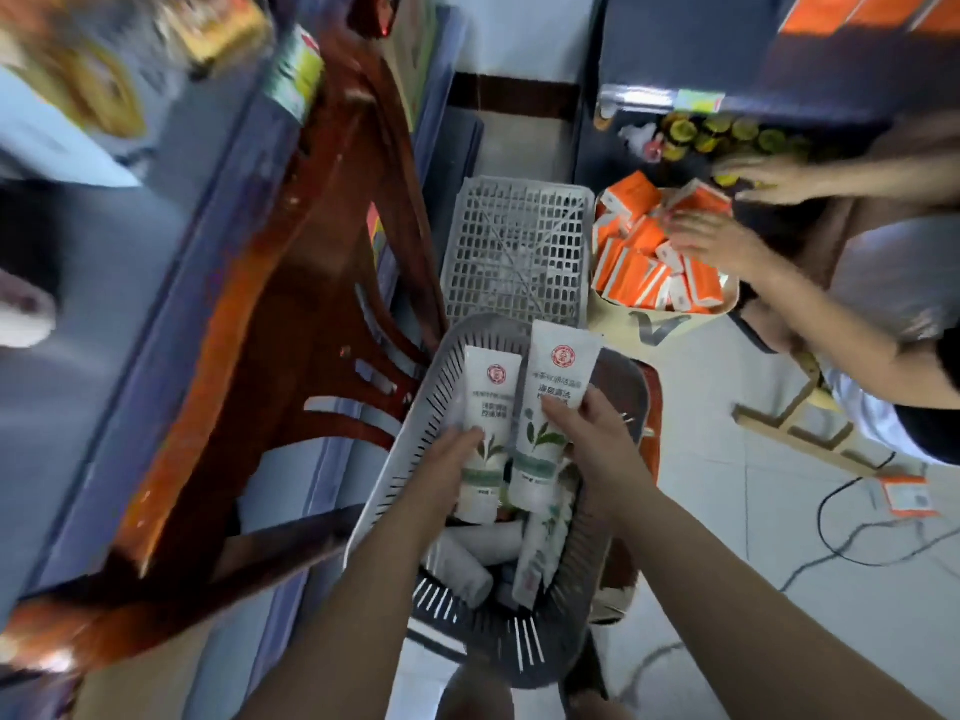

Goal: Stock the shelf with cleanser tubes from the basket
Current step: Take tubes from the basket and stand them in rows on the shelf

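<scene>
Cleanser tubes lie in a grey slotted basket (400, 449) that stands on a pale tiled floor (727, 511) in a narrow aisle between blue shelf units (218, 210). A red-brown plastic chair (291, 283) leans against the left-hand unit, much blurred. Behind the basket lies a second, empty grey lattice basket (514, 246), and beside that a bag of orange cartons (649, 262), over which another person's two hands reach. A black cable (841, 532) runs across the tiles.

Each tube is white, flat at the crimped end, with a red round emblem, dark printed characters and a green leaf motif above a pale green band. Two tubes are raised upright, side by side and touching. The left hand (457, 454) grips the left tube (485, 407) at its lower half; the right hand (592, 433) grips the right tube (550, 387) at its middle. More tubes (535, 553) lie loose in the basket bottom; their number cannot be told.
</scene>
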Tool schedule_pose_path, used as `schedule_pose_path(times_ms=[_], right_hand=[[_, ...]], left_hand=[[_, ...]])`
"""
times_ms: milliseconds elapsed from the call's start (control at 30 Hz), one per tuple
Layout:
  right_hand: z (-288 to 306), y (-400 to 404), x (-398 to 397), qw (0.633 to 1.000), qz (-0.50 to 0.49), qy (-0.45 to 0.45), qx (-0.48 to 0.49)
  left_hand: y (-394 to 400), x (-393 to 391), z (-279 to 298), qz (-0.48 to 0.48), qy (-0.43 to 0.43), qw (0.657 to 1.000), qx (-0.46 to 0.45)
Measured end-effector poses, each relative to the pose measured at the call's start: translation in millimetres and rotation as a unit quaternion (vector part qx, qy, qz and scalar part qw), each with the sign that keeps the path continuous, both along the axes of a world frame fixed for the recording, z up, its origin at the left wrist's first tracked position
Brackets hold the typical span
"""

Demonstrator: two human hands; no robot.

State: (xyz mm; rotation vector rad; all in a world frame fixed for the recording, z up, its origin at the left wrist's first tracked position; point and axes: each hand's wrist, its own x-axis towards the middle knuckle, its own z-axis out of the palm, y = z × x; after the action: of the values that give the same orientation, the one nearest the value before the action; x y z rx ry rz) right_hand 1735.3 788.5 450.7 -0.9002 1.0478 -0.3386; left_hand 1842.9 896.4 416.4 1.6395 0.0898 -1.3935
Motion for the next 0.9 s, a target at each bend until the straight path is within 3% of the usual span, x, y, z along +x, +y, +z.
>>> schedule_pose_path(times_ms=[133, 467, 633, 767, 900], right_hand=[[67, 11, -18, 0.999, 0.042, -0.028, -0.006], [193, 59, -46, 0.981, 0.157, -0.087, -0.079], [248, 100, -39, 0.953, 0.246, -0.156, -0.089], [294, 140, -28, 0.918, 0.313, -0.222, -0.098], [334, 186, -21, 0.880, 0.363, -0.282, -0.114]], left_hand=[[17, -24, 66, 0.108, -0.017, 0.993, -0.042], [89, -89, 225, 0.219, -0.176, 0.939, -0.197], [143, -104, 289, 0.272, -0.277, 0.899, -0.200], [191, -116, 331, 0.317, -0.308, 0.874, -0.202], [236, -131, 373, 0.354, -0.402, 0.826, -0.173]])
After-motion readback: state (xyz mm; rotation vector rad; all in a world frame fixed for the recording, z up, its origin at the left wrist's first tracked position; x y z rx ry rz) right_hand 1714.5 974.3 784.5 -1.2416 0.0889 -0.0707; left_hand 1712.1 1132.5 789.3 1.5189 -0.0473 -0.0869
